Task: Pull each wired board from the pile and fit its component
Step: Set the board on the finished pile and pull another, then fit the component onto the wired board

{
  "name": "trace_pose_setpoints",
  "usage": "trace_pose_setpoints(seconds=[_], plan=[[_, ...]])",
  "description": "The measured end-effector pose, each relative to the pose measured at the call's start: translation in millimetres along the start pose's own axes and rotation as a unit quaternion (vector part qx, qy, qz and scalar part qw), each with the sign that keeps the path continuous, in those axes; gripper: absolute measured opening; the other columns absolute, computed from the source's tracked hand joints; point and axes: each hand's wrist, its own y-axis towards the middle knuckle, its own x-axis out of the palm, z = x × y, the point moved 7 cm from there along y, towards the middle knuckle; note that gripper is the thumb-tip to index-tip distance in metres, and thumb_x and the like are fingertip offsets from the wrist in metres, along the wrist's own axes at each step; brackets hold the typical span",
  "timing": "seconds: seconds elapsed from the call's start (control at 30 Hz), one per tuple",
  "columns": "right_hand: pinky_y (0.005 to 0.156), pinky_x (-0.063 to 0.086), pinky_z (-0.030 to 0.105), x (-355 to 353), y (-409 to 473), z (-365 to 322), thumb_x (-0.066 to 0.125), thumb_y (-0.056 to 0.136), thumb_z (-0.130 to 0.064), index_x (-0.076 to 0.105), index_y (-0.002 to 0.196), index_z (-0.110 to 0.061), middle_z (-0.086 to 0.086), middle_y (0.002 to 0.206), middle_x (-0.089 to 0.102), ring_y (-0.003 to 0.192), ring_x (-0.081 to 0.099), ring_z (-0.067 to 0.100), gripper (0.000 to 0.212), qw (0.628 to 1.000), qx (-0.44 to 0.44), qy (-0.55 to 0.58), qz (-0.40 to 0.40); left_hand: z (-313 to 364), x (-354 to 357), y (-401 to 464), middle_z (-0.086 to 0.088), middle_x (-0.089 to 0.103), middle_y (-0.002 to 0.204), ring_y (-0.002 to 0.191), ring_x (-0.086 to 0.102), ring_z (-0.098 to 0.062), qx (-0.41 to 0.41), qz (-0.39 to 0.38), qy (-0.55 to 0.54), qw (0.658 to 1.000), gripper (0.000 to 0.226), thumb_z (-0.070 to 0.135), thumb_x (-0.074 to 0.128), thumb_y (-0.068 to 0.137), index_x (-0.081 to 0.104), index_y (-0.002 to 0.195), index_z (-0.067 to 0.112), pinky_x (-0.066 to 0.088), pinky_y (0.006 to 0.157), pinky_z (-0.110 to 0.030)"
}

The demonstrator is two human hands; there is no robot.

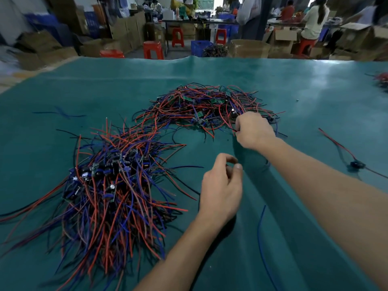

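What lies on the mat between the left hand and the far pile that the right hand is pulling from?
In the head view, mostly bare green mat separates the left hand from the far pile; only a few stray wire ends trail into it. The right hand grips wires at the pile's edge.

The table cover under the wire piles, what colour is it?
Teal green, slightly glossy; the table cover shows best in the head view.

text: none legible | labels: none | boards, boxes: markings unreadable

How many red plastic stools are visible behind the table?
5: one nearest, centre-left; one left of it; two further back; one under a seated person. Others may be hidden.
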Motion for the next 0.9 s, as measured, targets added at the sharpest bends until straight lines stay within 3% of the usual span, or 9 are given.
trace_pose_setpoints(seconds=[0.13,0.23,0.3,0.37,0.47,0.6,0.67,0.8,0.9], plan=[[0.093,0.054,0.042,3,1,15,0.065,0.089,-0.018,0.064,0.098,-0.02,0.014,0.118,0.065,0.111,0.061,0.037,0.009,0.998,0.013,0.052,-0.017,-1,-1,1,-0.003,0.069,0.074,0.08,0.065,-0.026,0.003,0.006,-0.011,1.0,0.008,0.024,0.053,0.102,0.055,0.108,0.021,0.05,0.082,-0.045],[0.083,0.048,0.027,-21,-8,31,0.073,0.087,-0.019,0.062,0.083,-0.025,0.006,0.094,0.068,0.096,0.065,0.026,0.013,0.977,0.058,0.201,0.046,-1,-3,0,-0.002,0.069,0.073,0.079,0.066,-0.023,-0.001,0.016,-0.024,1.0,0.009,0.025,0.052,0.102,0.054,0.11,0.022,0.051,0.083,-0.044],[0.061,0.047,0.025,-39,-26,37,0.074,0.085,-0.013,0.062,0.076,-0.019,0.008,0.078,0.065,0.068,0.06,0.024,0.017,0.89,0.101,0.44,0.064,-2,-4,0,0.001,0.07,0.075,0.081,0.067,-0.02,-0.005,0.021,-0.03,0.999,0.015,0.027,0.049,0.104,0.052,0.117,0.022,0.05,0.086,-0.04],[0.044,0.042,0.021,-47,-49,30,0.067,0.085,-0.008,0.061,0.076,-0.014,0.012,0.072,0.069,0.05,0.054,0.018,0.012,0.756,0.115,0.643,0.025,-2,-4,1,0.003,0.071,0.076,0.082,0.066,-0.017,-0.001,0.029,-0.037,0.999,0.021,0.03,0.045,0.106,0.049,0.125,0.021,0.05,0.086,-0.039],[0.042,0.044,0.018,-39,-84,4,0.06,0.09,-0.01,0.065,0.085,-0.011,0.01,0.078,0.076,0.047,0.058,0.012,0.007,0.648,0.109,0.751,-0.061,-5,-7,0,0.005,0.071,0.075,0.075,0.063,-0.012,-0.002,0.049,-0.06,0.997,0.026,0.043,0.036,0.107,0.05,0.117,0.023,0.052,0.081,-0.043],[0.043,0.046,0.018,-5,-118,-18,0.06,0.094,-0.008,0.066,0.087,-0.012,0.01,0.084,0.076,0.056,0.065,0.014,0.01,0.644,0.114,0.75,-0.099,-12,-7,-1,0.0,0.073,0.083,0.08,0.067,-0.025,-0.037,0.044,-0.106,0.993,0.06,0.07,0.031,0.094,0.06,0.096,0.019,0.053,0.079,-0.054],[0.042,0.046,0.02,5,-125,-20,0.06,0.095,-0.005,0.068,0.083,-0.01,0.016,0.086,0.074,0.063,0.067,0.02,0.015,0.64,0.115,0.755,-0.083,-15,-4,1,0.001,0.073,0.078,0.075,0.069,-0.02,-0.045,0.029,-0.107,0.993,0.06,0.073,0.039,0.088,0.063,0.092,0.018,0.055,0.078,-0.053],[0.038,0.042,0.017,8,-125,-20,0.057,0.099,-0.005,0.067,0.087,-0.007,0.014,0.086,0.077,0.056,0.067,0.013,0.015,0.661,0.09,0.743,-0.05,-19,-2,6,0.001,0.073,0.067,0.056,0.063,-0.013,-0.028,0.024,-0.122,0.992,0.022,0.037,0.056,0.099,0.065,0.091,0.018,0.058,0.066,-0.039],[0.038,0.039,0.018,15,-122,-19,0.06,0.099,-0.013,0.069,0.085,-0.011,0.014,0.086,0.076,0.051,0.058,0.013,0.017,0.686,0.084,0.721,-0.058,-19,-2,6,-0.003,0.074,0.07,0.058,0.065,-0.014,-0.027,0.023,-0.138,0.99,0.011,0.017,0.061,0.099,0.068,0.092,0.015,0.058,0.068,-0.04]])
